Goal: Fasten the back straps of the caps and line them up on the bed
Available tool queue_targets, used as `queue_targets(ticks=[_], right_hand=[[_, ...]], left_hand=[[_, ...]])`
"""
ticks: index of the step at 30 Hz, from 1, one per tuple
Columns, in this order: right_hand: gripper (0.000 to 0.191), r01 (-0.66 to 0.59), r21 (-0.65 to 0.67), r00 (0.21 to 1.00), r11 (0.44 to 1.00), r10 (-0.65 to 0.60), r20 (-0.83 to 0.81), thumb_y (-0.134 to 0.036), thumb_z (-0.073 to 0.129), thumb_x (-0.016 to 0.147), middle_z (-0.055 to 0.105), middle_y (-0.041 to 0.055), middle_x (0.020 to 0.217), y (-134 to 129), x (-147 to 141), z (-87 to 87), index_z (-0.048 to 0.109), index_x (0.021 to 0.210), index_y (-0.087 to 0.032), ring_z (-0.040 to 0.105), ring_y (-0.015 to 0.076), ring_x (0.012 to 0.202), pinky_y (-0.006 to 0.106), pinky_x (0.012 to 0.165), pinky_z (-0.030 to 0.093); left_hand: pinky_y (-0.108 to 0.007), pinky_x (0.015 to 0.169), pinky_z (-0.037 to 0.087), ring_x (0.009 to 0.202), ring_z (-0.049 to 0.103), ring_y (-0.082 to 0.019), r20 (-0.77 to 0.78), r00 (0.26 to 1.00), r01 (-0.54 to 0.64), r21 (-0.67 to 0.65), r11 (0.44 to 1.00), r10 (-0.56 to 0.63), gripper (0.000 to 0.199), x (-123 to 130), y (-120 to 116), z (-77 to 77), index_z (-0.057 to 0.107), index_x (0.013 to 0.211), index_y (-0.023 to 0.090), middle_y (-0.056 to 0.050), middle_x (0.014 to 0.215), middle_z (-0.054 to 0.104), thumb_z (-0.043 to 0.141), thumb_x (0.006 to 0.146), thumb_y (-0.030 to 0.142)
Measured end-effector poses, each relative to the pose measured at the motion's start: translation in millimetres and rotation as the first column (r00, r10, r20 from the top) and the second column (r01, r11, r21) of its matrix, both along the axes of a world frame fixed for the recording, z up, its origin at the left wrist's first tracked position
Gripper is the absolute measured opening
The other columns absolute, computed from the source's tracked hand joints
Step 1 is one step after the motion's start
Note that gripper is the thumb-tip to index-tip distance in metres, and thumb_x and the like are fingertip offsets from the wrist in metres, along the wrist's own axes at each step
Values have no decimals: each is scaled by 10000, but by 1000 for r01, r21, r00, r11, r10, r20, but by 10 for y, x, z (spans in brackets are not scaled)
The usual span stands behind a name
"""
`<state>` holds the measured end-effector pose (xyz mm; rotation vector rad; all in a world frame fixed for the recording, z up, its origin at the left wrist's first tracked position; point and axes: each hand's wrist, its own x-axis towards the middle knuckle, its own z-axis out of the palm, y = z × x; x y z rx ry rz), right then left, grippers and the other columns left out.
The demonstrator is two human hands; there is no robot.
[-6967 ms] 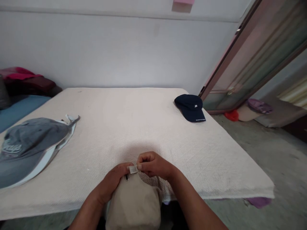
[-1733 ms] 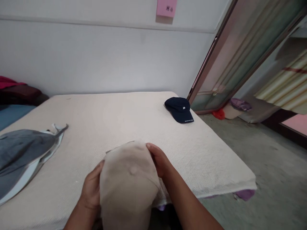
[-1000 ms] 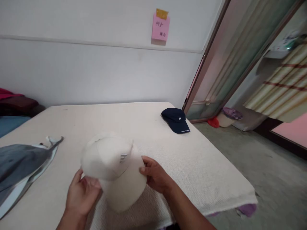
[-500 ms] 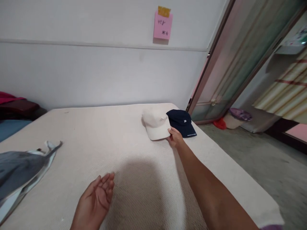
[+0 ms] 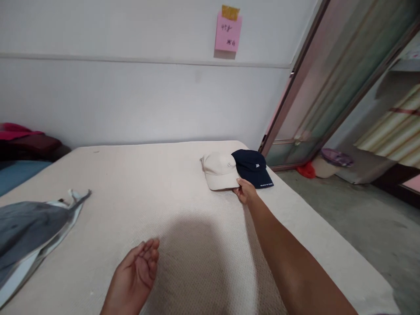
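Three caps are observed on a surface spread with a cream woven cover (image 5: 141, 175). The beige cap (image 5: 221, 168) is located toward the far right part of the cover, crown up, brim turned toward the viewer, with a small mark on its front. Its brim is pinched at the right corner by the right hand (image 5: 244, 190), the thumb laid on top and the fingers curled beneath; whether the brim touches the cover cannot be told. The navy cap (image 5: 251, 165) is positioned just to the right, its left side partly covered from view by the beige one; small white lettering is noted along its brim edge. The left hand (image 5: 136, 271) is held over the near part of the cover, half open, palm turned inward, fingers loosely curled, nothing gripped. At the far left, a gray cap (image 5: 29, 227) with white edging is cut off by the frame. A pink note (image 5: 228, 33) is fixed to the wall (image 5: 114, 100) with yellowish tape (image 5: 230, 12). Right of the cover, a bin (image 5: 323, 167) with a purple liner (image 5: 337, 156) is seen on the floor (image 5: 354, 218).
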<state>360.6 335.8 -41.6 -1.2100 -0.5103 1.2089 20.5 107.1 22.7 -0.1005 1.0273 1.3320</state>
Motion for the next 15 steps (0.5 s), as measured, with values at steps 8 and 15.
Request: queue_targets(ticks=[8, 15], right_hand=[[216, 220, 133, 969, 966, -233, 84, -139, 619, 737, 586, -12, 667, -581, -301, -13, 550, 943, -133, 603, 121, 593, 244, 538, 522], [194, 136, 145, 983, 980, -152, 107, -121, 638, 595, 590, -1, 626, -1304, -711, 10, 587, 780, -148, 515, 73, 478, 184, 422, 419]], left_hand=[[-173, 409, 516, 503, 621, -98, 102, 994, -51, 81, 995, 42, 131, -231, -19, -14, 601, 815, 94, -47, 706, 661, 474, 837, 69], [-135, 369, 423, 430, 530, -55, 95, 953, -301, 163, 940, 289, 188, -797, -170, 46, 557, 710, 115, -4, 611, 581, 422, 812, 32]])
